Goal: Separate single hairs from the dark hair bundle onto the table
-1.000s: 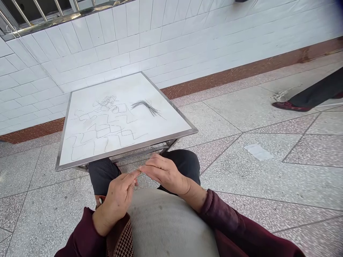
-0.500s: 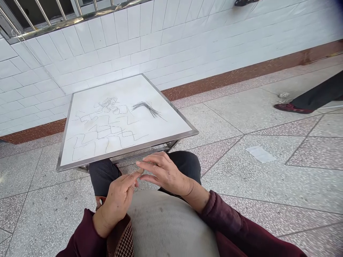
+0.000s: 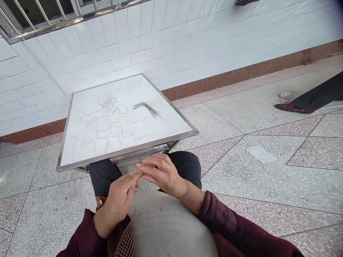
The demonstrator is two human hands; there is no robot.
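My left hand [image 3: 120, 194] is closed above my lap, its thumb and index finger pressed together at the tips; whatever they hold is too small to make out. My right hand [image 3: 162, 173] meets it there, thumb and fingertips closed around the left fingertips, hiding that spot. Beyond both hands stands a white-topped table [image 3: 150, 128] with a metal rim. On its top lie a bundle of thin dark strands [image 3: 148, 107], many bent thin strands [image 3: 103, 132] spread over the left and middle, and a tangled clump [image 3: 108, 103] near the back.
The table stands against a white tiled wall [image 3: 120, 46]. At the upper left are metal window bars [image 3: 43, 12]. A white sheet [image 3: 261, 154] lies on the floor at the right. Farther right is a person's leg and dark red shoe [image 3: 294, 107].
My right thumb and fingers have closed onto the left fingertips, where a gap showed before. The left hand has barely moved.
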